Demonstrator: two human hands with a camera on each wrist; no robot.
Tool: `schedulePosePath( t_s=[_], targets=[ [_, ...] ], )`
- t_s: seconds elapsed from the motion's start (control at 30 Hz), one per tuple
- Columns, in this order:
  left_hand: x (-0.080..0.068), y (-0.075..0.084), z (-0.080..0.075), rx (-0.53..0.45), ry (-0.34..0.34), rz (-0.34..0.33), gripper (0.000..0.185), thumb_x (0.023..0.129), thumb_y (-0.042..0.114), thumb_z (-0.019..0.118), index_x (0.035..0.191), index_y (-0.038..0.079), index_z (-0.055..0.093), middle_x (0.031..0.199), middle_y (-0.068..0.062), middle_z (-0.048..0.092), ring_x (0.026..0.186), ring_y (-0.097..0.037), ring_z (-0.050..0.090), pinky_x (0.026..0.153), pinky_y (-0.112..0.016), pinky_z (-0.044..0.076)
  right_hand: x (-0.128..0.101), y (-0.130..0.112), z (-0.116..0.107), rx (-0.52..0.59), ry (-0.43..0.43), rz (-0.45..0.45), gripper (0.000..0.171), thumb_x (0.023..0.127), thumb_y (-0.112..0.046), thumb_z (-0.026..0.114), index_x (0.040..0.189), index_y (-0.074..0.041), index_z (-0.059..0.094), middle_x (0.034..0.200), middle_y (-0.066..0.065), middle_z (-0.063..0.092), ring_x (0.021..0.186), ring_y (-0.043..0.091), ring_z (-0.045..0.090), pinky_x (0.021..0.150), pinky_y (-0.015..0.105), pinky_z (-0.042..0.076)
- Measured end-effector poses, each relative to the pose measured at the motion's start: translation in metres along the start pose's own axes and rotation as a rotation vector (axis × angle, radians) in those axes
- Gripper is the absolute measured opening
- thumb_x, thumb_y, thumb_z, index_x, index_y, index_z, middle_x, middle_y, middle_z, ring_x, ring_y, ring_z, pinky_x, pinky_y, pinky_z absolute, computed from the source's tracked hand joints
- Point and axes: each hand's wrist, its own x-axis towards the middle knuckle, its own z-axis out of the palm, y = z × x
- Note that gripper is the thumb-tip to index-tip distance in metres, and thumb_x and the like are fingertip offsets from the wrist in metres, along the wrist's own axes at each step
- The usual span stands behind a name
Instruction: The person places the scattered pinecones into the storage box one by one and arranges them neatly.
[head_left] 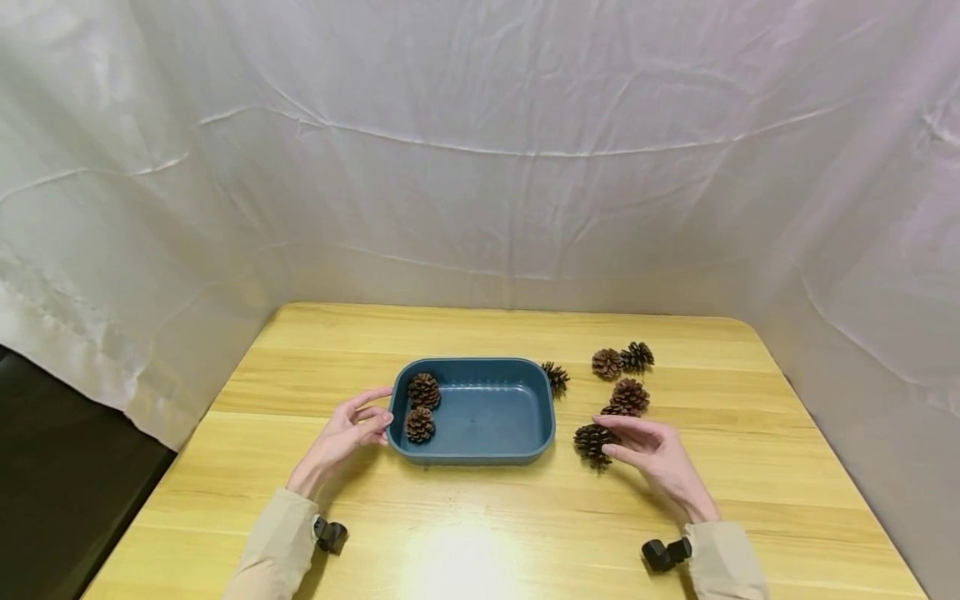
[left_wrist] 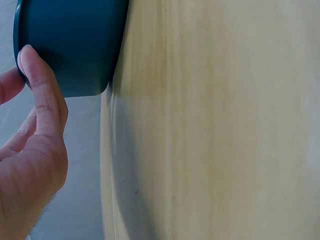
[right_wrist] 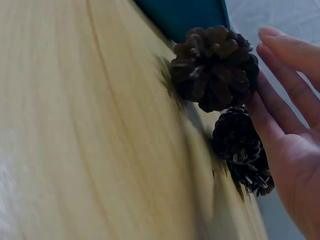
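My left hand [head_left: 351, 432] holds the left end of a dark blue rectangular plastic tray [head_left: 472, 459]; in the left wrist view its fingertips lie at the tray's rim [left_wrist: 17, 25]. Inside the tray, at its left end, sit two brown pine cones [head_left: 423, 390]. My right hand [head_left: 656, 457] is at the nearest loose pine cone [head_left: 591, 446], right of the tray, thumb and fingers spread. In the right wrist view, this pine cone [right_wrist: 214, 69] partly hides the extended fingers [right_wrist: 295, 92], so firm contact cannot be judged.
Just past the right hand lie another pine cone [head_left: 630, 397] and one partly hidden. Farther back are two more pine cones [head_left: 607, 363]. A spiky pine cone [head_left: 556, 377] sits against the tray's right side. White cloth [head_left: 517, 208] hangs behind the wooden table [head_left: 247, 467].
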Motion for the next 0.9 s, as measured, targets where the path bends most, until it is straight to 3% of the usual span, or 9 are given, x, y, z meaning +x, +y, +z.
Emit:
schedulePosePath(
  t_s=[0.33,0.7,0.9],
  targets=[
    [-0.0003,0.0003,0.0004,0.002,0.001,-0.005,0.06,0.101,0.005,0.058,0.151,-0.01,0.029,0.097,-0.002,0.068,0.074,-0.008,0.065,0.074,-0.025,0.062,0.0008,0.0002,0.0037,-0.072,-0.083,0.035,0.053,0.083,-0.003,0.077,0.132,0.006,0.06,0.141,0.026,0.056,0.122,-0.006,0.059,0.105,0.013,0.045],
    [-0.0007,-0.0004,0.0009,-0.009,0.0,0.001,0.06,0.101,0.005,0.058,0.151,-0.01,0.028,0.096,0.0,0.067,0.074,-0.007,0.065,0.073,-0.023,0.062,0.0019,0.0051,0.0031,-0.097,-0.15,0.068,0.056,0.081,-0.007,0.079,0.132,0.003,0.058,0.143,0.03,0.052,0.124,-0.01,0.053,0.106,0.006,0.038],
    [-0.001,-0.0003,0.0007,-0.006,0.003,0.009,0.06,0.101,0.005,0.057,0.151,-0.011,0.028,0.096,0.0,0.068,0.074,-0.007,0.065,0.073,-0.023,0.062,0.0029,0.0052,0.0038,-0.137,-0.146,0.086,0.053,0.083,-0.009,0.078,0.131,0.001,0.058,0.142,0.028,0.053,0.122,-0.012,0.052,0.105,0.011,0.043]
  ],
)
